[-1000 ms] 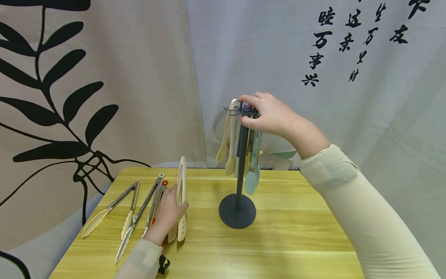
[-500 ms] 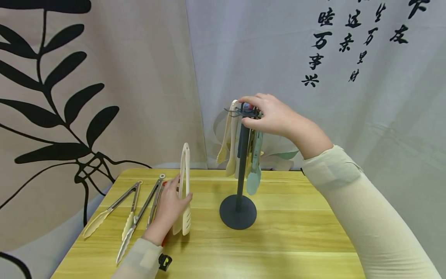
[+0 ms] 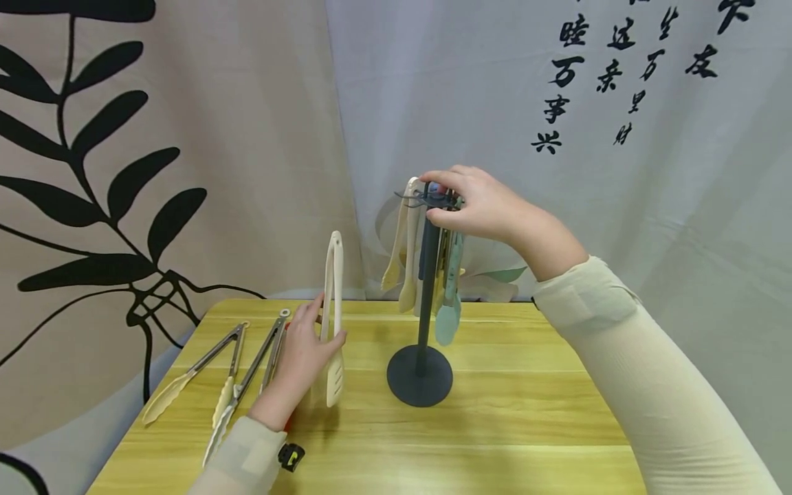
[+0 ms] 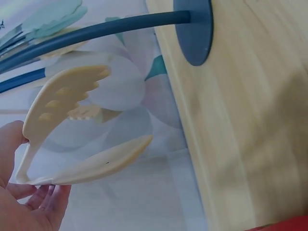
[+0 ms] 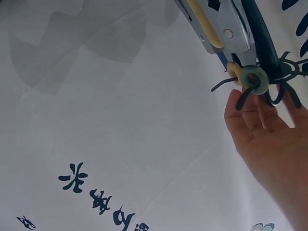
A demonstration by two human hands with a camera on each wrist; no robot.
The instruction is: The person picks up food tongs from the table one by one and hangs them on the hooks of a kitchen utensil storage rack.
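In the head view, my left hand (image 3: 303, 357) holds cream plastic tongs (image 3: 335, 275) upright above the table, their looped end up. Their slotted, toothed jaws spread apart in the left wrist view, with my thumb on one arm and fingertips on the other. My right hand (image 3: 485, 210) grips the hooked top of a dark utensil stand (image 3: 423, 302). Other tongs hang from its hooks: a cream pair (image 3: 408, 254) on the left and a mint-green pair (image 3: 448, 320) on the right. In the right wrist view, a green ring (image 5: 262, 79) sits on a hook close to my fingers.
Metal tongs with cream tips (image 3: 198, 368) lie spread on the wooden table (image 3: 526, 412) at the left. Another metal pair (image 3: 256, 364) lies beside them, partly behind my left arm. A printed curtain (image 3: 266, 137) hangs behind the table.
My left hand has lifted the cream tongs and carried them slightly right, nearer the stand. My right hand stays on top of the stand.
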